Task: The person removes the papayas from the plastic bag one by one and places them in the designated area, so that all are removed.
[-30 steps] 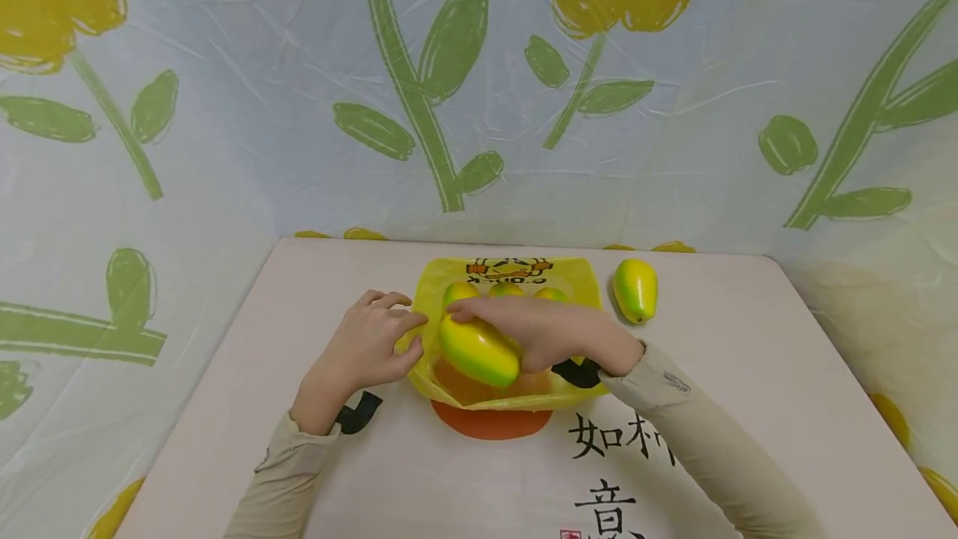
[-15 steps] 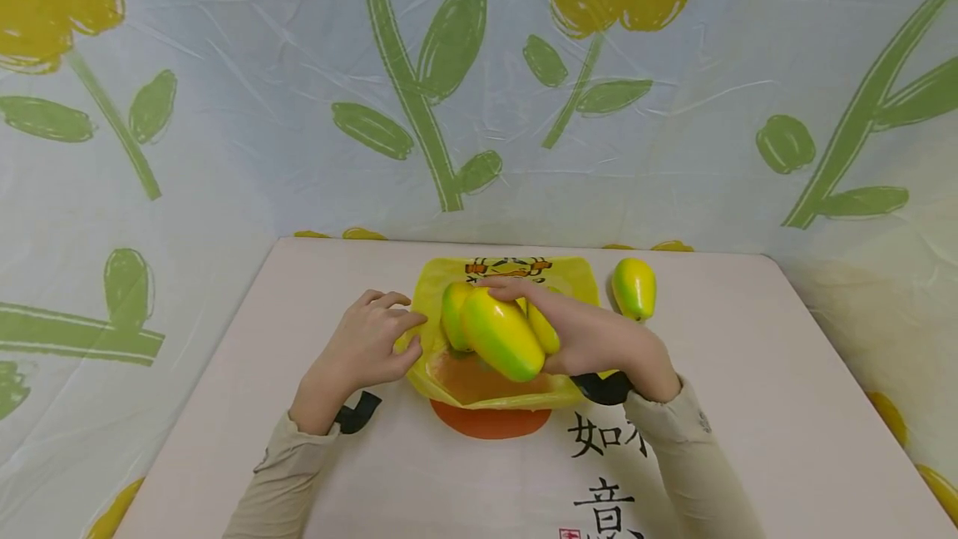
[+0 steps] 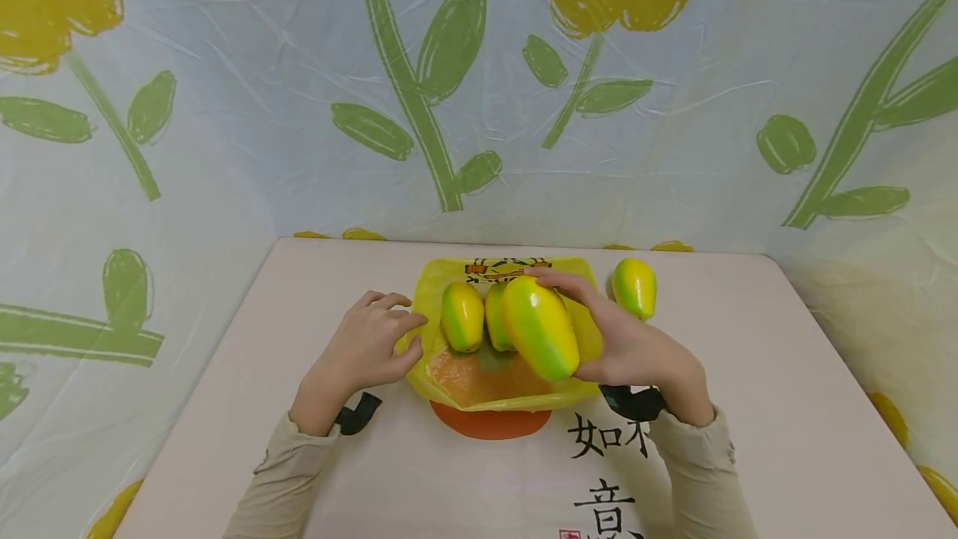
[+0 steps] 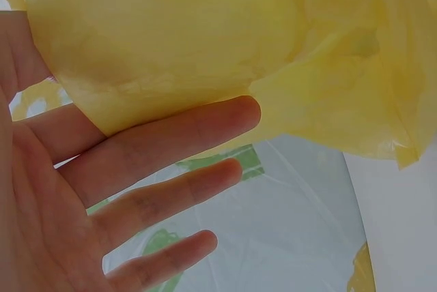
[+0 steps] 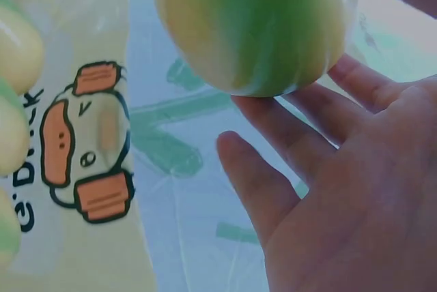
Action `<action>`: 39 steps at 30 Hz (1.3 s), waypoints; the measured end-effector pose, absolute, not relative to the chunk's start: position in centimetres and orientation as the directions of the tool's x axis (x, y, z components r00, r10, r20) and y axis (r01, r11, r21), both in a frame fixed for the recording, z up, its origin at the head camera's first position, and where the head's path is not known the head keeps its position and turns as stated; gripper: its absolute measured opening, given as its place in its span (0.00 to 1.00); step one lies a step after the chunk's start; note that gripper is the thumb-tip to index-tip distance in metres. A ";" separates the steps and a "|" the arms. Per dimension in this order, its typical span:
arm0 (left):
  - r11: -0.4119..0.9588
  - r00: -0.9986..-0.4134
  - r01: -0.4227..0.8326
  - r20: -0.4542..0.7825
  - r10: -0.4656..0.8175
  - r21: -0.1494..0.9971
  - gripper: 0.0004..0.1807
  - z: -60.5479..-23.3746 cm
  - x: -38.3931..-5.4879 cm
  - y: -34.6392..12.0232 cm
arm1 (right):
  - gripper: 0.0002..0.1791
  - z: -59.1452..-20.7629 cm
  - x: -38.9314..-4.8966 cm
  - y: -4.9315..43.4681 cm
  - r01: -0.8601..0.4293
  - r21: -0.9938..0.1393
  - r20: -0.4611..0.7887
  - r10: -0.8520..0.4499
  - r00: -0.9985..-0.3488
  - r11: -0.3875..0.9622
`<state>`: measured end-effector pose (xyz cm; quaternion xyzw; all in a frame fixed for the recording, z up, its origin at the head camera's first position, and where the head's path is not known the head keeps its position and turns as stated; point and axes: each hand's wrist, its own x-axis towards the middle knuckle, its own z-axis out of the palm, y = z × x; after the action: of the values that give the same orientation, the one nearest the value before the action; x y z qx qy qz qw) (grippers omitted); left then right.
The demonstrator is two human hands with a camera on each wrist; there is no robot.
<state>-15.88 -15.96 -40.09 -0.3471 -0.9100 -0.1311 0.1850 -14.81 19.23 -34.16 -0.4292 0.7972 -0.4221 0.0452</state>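
My right hand point(image 3: 632, 348) grips a yellow-green mango point(image 3: 540, 328) from its right side, over the right part of a yellow plastic bag point(image 3: 428, 294). In the right wrist view, fingers curve under the mango's point(image 5: 252, 39) rounded end. Two more mangoes, a left one point(image 3: 462, 317) and a middle one point(image 3: 497, 318), lie within the bag; the held fruit partly covers the middle one. At the bag's left edge is my left hand point(image 3: 368, 343). The left wrist view shows its fingers nearly straight against the yellow plastic point(image 4: 191, 39), with the thumb partly hidden behind it.
Another mango point(image 3: 634, 288) lies on the pale table point(image 3: 718, 373) right of the bag. A cartoon duck print point(image 5: 89, 149) marks the bag's far side. Flower-patterned cloth point(image 3: 299, 40) hangs behind and beside the table.
The right hand has moved to the right with the mango, which has turned more upright. The mangoes in the bag have come into fuller view. The left hand stays in place.
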 end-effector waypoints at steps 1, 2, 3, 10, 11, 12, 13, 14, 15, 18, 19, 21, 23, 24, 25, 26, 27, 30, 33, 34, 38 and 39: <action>0.725 -0.691 0.680 0.427 0.583 0.111 0.12 -40.1 -15.9 -16.0 | 0.61 -34.2 -14.8 19.5 -0.645 -0.715 0.295 -0.720 -0.628 0.269; 0.725 -0.692 0.679 0.426 0.582 0.112 0.12 -40.1 -15.9 -15.9 | 0.60 -34.2 -14.8 19.7 -0.649 -0.714 0.305 -0.719 -0.624 0.261; 0.726 -0.694 0.678 0.425 0.582 0.114 0.12 -40.1 -15.9 -16.0 | 0.60 -34.3 -14.8 20.0 -0.651 -0.714 0.312 -0.715 -0.626 0.258; 0.729 -0.692 0.677 0.426 0.582 0.104 0.12 -40.2 -16.0 -16.0 | 0.59 -34.8 -15.6 22.0 -0.729 -0.661 0.445 -0.689 -0.572 0.179; 0.728 -0.691 0.678 0.427 0.583 0.104 0.12 -40.1 -16.0 -16.0 | 0.58 -34.8 -15.7 22.3 -0.733 -0.661 0.463 -0.682 -0.567 0.161; 0.727 -0.690 0.679 0.428 0.584 0.104 0.12 -40.1 -16.0 -16.0 | 0.58 -34.9 -15.8 22.7 -0.737 -0.660 0.481 -0.673 -0.562 0.143; 0.726 -0.689 0.680 0.428 0.584 0.104 0.12 -40.1 -16.0 -15.9 | 0.59 -34.9 -15.8 23.1 -0.734 -0.666 0.492 -0.662 -0.565 0.131; 0.726 -0.690 0.680 0.427 0.584 0.104 0.12 -40.1 -16.0 -15.9 | 0.59 -35.0 -15.8 23.5 -0.728 -0.675 0.500 -0.649 -0.574 0.124; 0.727 -0.692 0.679 0.425 0.584 0.105 0.12 -40.1 -15.9 -15.9 | 0.60 -35.0 -15.9 23.9 -0.723 -0.682 0.511 -0.636 -0.578 0.108; 0.731 -0.698 0.674 0.416 0.583 0.106 0.12 -40.1 -15.9 -15.9 | 0.61 -35.0 -16.0 25.0 -0.717 -0.696 0.561 -0.594 -0.577 0.040; 0.731 -0.699 0.674 0.415 0.583 0.107 0.12 -40.1 -15.9 -15.9 | 0.61 -35.1 -16.1 25.3 -0.720 -0.694 0.584 -0.576 -0.572 0.012; 0.730 -0.699 0.674 0.416 0.582 0.112 0.12 -40.1 -15.8 -15.9 | 0.61 -35.2 -16.3 26.0 -0.733 -0.679 0.632 -0.539 -0.556 -0.041; 0.727 -0.696 0.677 0.421 0.582 0.114 0.12 -40.0 -15.8 -15.9 | 0.61 -35.3 -16.4 26.7 -0.733 -0.676 0.661 -0.501 -0.559 -0.074; 0.726 -0.695 0.678 0.422 0.582 0.115 0.12 -40.1 -15.8 -15.9 | 0.61 -35.3 -16.5 27.0 -0.732 -0.677 0.670 -0.482 -0.565 -0.082; 0.726 -0.694 0.678 0.423 0.582 0.114 0.12 -40.1 -15.8 -15.9 | 0.61 -35.4 -16.5 27.3 -0.731 -0.677 0.678 -0.464 -0.571 -0.090; 0.725 -0.694 0.679 0.423 0.583 0.115 0.12 -40.1 -15.8 -15.9 | 0.60 -35.5 -16.6 27.6 -0.728 -0.679 0.684 -0.446 -0.577 -0.099; 0.725 -0.694 0.679 0.422 0.583 0.114 0.11 -40.1 -15.8 -15.9 | 0.61 -35.7 -16.7 28.0 -0.723 -0.682 0.688 -0.428 -0.586 -0.107; 0.725 -0.695 0.679 0.419 0.584 0.116 0.11 -40.1 -15.8 -15.8 | 0.61 -36.2 -17.1 28.9 -0.713 -0.689 0.700 -0.379 -0.606 -0.133; 0.727 -0.700 0.676 0.416 0.581 0.122 0.12 -40.2 -15.8 -15.8 | 0.61 -36.8 -17.4 29.9 -0.699 -0.700 0.700 -0.336 -0.631 -0.147; 0.728 -0.701 0.675 0.415 0.580 0.123 0.12 -40.2 -15.8 -15.8 | 0.61 -37.0 -17.5 30.3 -0.693 -0.706 0.696 -0.323 -0.641 -0.146; 0.728 -0.703 0.674 0.411 0.581 0.123 0.12 -40.3 -15.8 -15.8 | 0.63 -37.8 -17.7 31.7 -0.656 -0.744 0.661 -0.276 -0.698 -0.123; 0.728 -0.703 0.674 0.411 0.581 0.123 0.12 -40.2 -15.8 -15.7 | 0.63 -38.0 -17.8 32.0 -0.648 -0.753 0.651 -0.264 -0.712 -0.109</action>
<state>-15.80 -15.75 -40.24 -0.3437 -0.9130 -0.1329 0.1748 -17.79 31.99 -37.96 -0.3503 0.6512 -0.6571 -0.1462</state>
